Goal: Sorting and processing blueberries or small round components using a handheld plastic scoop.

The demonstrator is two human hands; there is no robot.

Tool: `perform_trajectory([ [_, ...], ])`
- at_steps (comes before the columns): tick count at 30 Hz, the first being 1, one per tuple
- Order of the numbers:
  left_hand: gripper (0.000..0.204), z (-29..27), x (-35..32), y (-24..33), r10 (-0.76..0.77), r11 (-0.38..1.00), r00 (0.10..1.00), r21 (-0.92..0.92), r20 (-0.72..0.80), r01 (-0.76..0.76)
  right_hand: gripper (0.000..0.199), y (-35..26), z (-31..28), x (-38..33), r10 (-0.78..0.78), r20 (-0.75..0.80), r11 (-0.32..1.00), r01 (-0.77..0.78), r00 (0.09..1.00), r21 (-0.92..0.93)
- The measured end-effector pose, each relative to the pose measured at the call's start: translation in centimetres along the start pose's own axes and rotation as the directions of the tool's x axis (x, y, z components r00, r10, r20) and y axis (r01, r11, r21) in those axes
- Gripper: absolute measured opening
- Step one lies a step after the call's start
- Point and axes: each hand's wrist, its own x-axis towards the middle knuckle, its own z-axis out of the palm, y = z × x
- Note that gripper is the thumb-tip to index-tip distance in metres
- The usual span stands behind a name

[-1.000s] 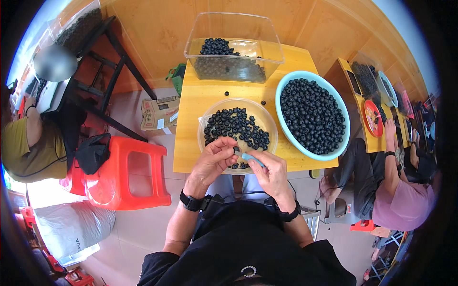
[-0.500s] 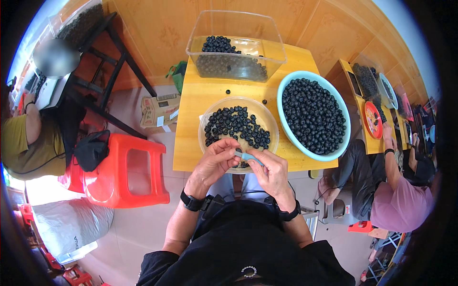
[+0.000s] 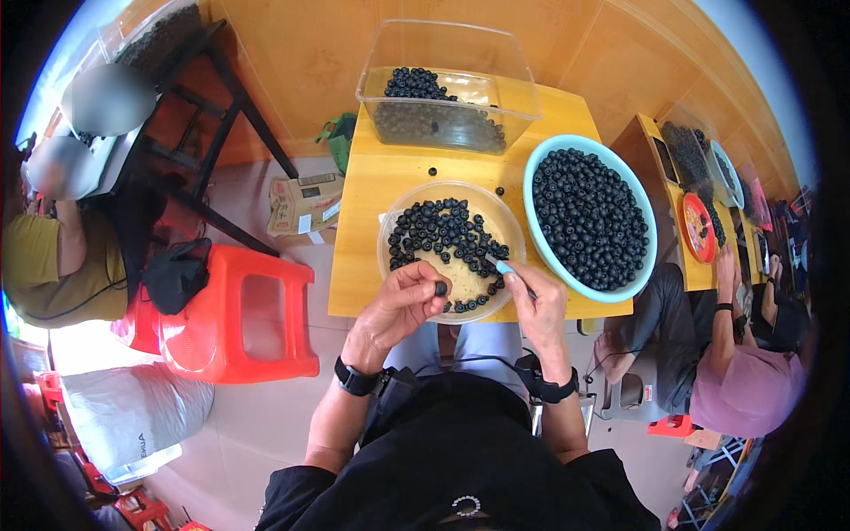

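Observation:
My left hand (image 3: 390, 308) pinches one round black bead (image 3: 440, 288) between thumb and fingers, above the near rim of a clear round tray (image 3: 386, 232). Loose black beads (image 3: 443, 226) lie scattered in that tray. In my right hand (image 3: 542, 310) is a slim tool (image 3: 504, 266) with a light-blue handle and a short metal tip. Its tip points down at beads near the tray's right side, apart from the left hand; whether it touches one I cannot tell. To the right, a light-blue basin (image 3: 529, 212) is heaped with similar black beads.
A clear rectangular bin (image 3: 447, 111) partly filled with beads stands at the back of the yellow table (image 3: 354, 195). Two stray beads lie behind the tray. A red stool (image 3: 226, 319) and a cardboard box (image 3: 297, 208) are left; people sit on both sides.
My hands have moved apart. The tool has gone from the left fingertips toward the right over the tray, while the left hand still pinches a bead.

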Motion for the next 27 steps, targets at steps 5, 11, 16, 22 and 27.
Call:
perform_trajectory([
  [5, 0.011, -0.1, 0.0, -0.5, 0.01, 1.0, 0.996, -0.001, -0.093, -0.01, 0.018, -3.1, 0.9, -0.2, 0.009, 0.035, 0.967, -0.018, 0.999, 0.254],
  [11, 0.012, 0.2, 0.4, -1.0, 0.008, 0.997, 0.993, 0.071, -0.119, 0.0, 0.02, -4.9, 0.8, 0.4, -0.018, 0.177, 0.96, -0.032, 0.984, 0.278],
  [16, 0.019, 0.9, 0.1, -1.2, -0.025, 0.979, 0.992, 0.199, -0.121, 0.049, 0.016, -4.6, 1.5, 0.4, 0.087, 0.379, 0.8, -0.291, 0.921, 0.525],
  [22, 0.02, -0.2, 0.0, -1.8, -0.125, 0.988, 0.992, 0.097, 0.007, 0.123, 0.008, -4.1, 1.4, -0.2, 0.112, 0.517, 0.497, -0.498, 0.849, 0.711],
  [27, 0.02, -0.5, 0.3, -2.3, -0.091, 0.994, 0.996, 0.057, 0.004, 0.091, 0.012, -3.6, 1.4, -0.9, 0.078, 0.442, 0.608, -0.394, 0.894, 0.69],
])
